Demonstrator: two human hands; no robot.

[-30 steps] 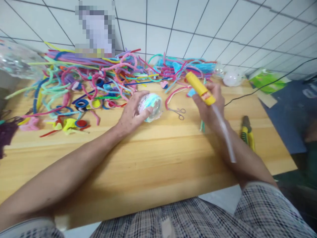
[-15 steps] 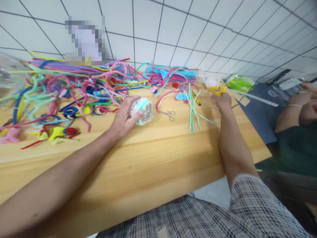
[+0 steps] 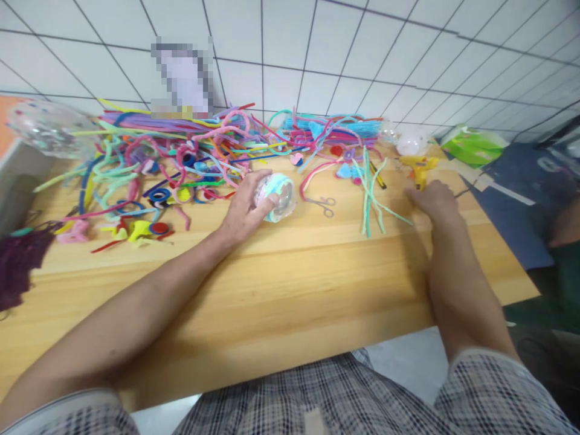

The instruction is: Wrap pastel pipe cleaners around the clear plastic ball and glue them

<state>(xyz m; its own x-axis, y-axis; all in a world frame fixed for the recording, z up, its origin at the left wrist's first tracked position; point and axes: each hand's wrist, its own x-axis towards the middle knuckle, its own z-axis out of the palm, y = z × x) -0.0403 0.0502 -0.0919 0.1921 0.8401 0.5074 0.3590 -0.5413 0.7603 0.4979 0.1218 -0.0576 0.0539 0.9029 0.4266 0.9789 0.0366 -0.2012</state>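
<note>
My left hand (image 3: pixel 249 205) is wrapped round a clear rounded container (image 3: pixel 284 196) banded with pastel pipe cleaners, tilted just above the table. At the table's right, a yellow glue gun (image 3: pixel 419 166) lies with its handle toward me. My right hand (image 3: pixel 434 198) is right beside that handle, fingers loosely apart and slightly blurred; the gun's whole handle shows outside the grip. Between my hands lie small scissors (image 3: pixel 324 205) and several mint-green pipe cleaners (image 3: pixel 368 199) crossing each other.
A tangle of coloured pipe cleaners (image 3: pixel 118 175) covers the back left of the wooden table (image 3: pixel 254 302). A yellow cutter knife (image 3: pixel 377 175), a white balloon-like ball (image 3: pixel 411 142) and a green packet (image 3: pixel 473 145) are toward the right. Another person's dark green clothing (image 3: pixel 568 284) shows at the right edge.
My right hand has come away from the glue gun's handle and drawn back a little toward me. The left hand still holds the container. The view has shifted left.
</note>
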